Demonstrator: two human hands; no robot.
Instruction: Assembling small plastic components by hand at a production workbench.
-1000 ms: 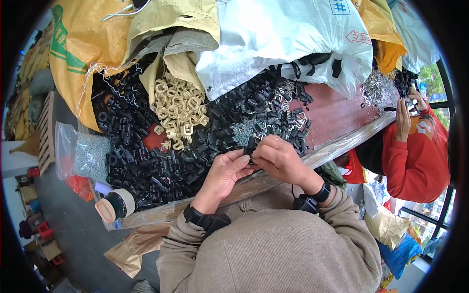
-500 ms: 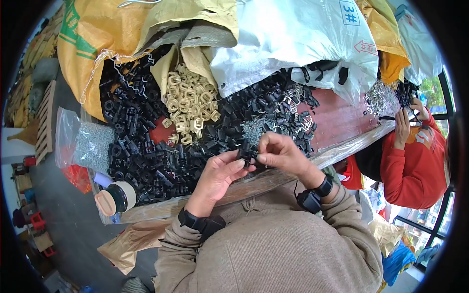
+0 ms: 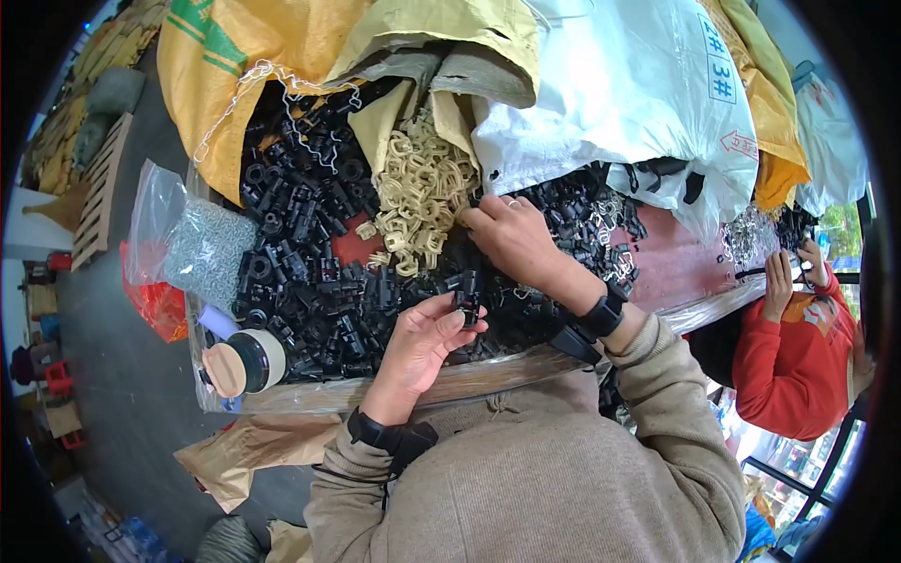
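Observation:
Between the thumb and fingers of my left hand (image 3: 424, 340) is a small black plastic part (image 3: 467, 298), held upright over the near edge of the table. My right hand (image 3: 511, 239) reaches farther in, at the right side of a heap of cream plastic clips (image 3: 418, 192). Its fingers bend down at the heap's edge, and their tips are hidden, so what they touch does not show. Black plastic parts (image 3: 319, 291) lie in a broad pile left of and around the clips. More small black pieces (image 3: 587, 220) spread to the right of my right hand.
A clear bag of small silvery pieces (image 3: 211, 253) and a lidded jar (image 3: 246, 364) stand at the table's left end. Yellow (image 3: 282, 38) and white sacks (image 3: 619, 84) line the far side. A person in red (image 3: 798, 352) works at the right end.
My right hand has left the black part and moved away from me to the cream clips. My left hand keeps hold of the part. The whole view has shifted somewhat.

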